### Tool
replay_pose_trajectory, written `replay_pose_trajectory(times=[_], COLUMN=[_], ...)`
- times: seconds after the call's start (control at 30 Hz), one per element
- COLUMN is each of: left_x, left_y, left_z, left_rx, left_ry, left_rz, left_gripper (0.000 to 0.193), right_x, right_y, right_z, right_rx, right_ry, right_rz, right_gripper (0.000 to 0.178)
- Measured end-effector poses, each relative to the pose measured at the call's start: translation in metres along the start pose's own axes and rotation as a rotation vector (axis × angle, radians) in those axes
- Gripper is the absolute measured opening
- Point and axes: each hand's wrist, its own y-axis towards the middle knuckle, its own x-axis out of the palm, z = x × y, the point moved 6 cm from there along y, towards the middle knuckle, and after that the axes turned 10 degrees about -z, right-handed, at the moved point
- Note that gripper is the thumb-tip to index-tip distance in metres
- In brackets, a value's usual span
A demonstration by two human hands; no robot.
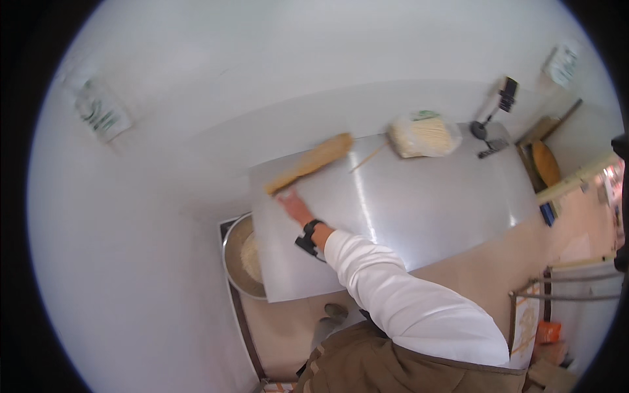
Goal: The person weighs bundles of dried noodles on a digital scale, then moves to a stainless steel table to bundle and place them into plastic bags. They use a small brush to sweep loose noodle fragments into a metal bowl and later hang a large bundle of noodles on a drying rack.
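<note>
My right hand (296, 208) reaches over the left part of a metal tabletop (419, 196), a dark band on its wrist. Its fingers are at the left end of a long, narrow tan-yellow thing (311, 162), which lies slanted along the back edge. Blur hides whether they grip it, and its kind cannot be made out. Just right of it lies a thin stick (368, 157). Farther right, a clear plastic bag (426, 134) holds many thin pale sticks. My left hand is out of the picture.
A round metal basin (230, 259) with pale contents stands partly under the table's left edge. At the back right are a phone on a stand (508, 93) and a dark flat object (494, 148). Right of the table are a round yellow-brown object (545, 164) and metal rails (576, 298).
</note>
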Motion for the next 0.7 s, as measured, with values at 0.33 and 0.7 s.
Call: replay_pose_trajectory(times=[0.33, 0.7], left_x=[0.11, 0.347], left_y=[0.124, 0.126], left_z=[0.172, 0.265], left_rx=[0.243, 0.354], left_ry=[0.547, 1.157], left_rz=[-0.538, -1.024], left_gripper=[0.028, 0.027], right_x=[-0.219, -0.383], right_y=[-0.377, -0.769], right_z=[0.039, 0.099], right_rx=[0.574, 1.023], right_ry=[0.225, 0.317], right_rz=[-0.209, 0.786], right_gripper=[0.043, 0.036])
